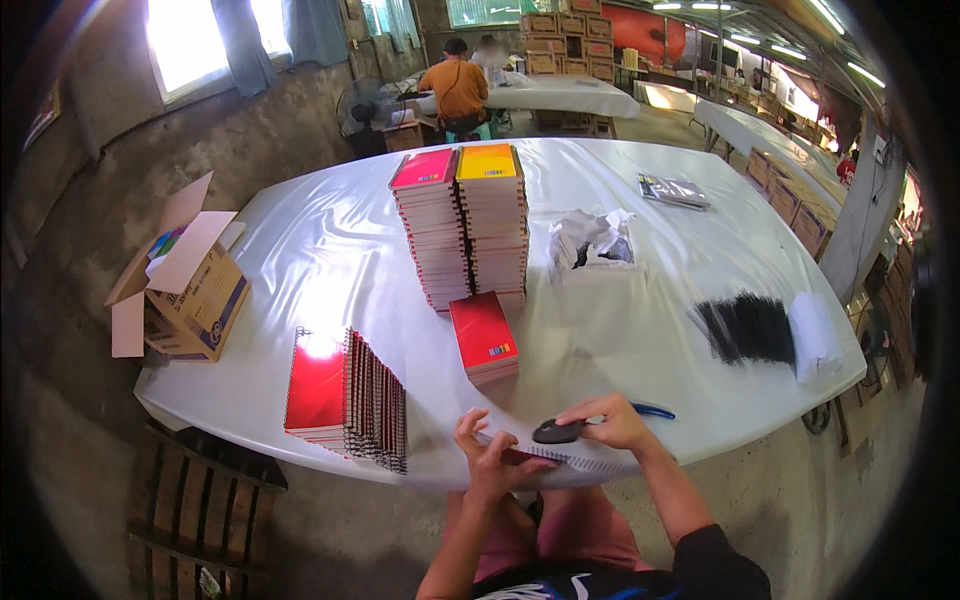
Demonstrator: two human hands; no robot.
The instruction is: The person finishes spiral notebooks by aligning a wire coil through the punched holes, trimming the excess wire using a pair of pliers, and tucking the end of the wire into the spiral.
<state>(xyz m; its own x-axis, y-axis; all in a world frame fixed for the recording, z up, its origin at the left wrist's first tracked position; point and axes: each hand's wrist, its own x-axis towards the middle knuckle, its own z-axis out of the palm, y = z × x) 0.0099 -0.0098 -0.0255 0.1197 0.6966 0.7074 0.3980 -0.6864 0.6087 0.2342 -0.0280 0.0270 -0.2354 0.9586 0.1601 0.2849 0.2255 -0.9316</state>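
Observation:
Near the table's front edge, my left hand (487,455) grips a thin red-edged notebook (527,457), its fingers bent around one end. A dark spiral coil (595,464) runs along the notebook's edge and extends past it to the right. My right hand (612,424) is closed on a black rounded tool (558,432), held just above the coil; whether they touch I cannot tell. Blue-handled pliers (653,410) lie beside my right hand. Just beyond my hands sits a short stack of red notebooks (484,335).
Two tall notebook stacks (424,172) stand mid-table. Spiral-bound red notebooks (318,385) lie at the left, near an open cardboard box (205,300). Black coils (748,328) lie beside a white roll (815,338) at the right. Crumpled wrapping (590,240) and a flat packet (673,191) lie farther back.

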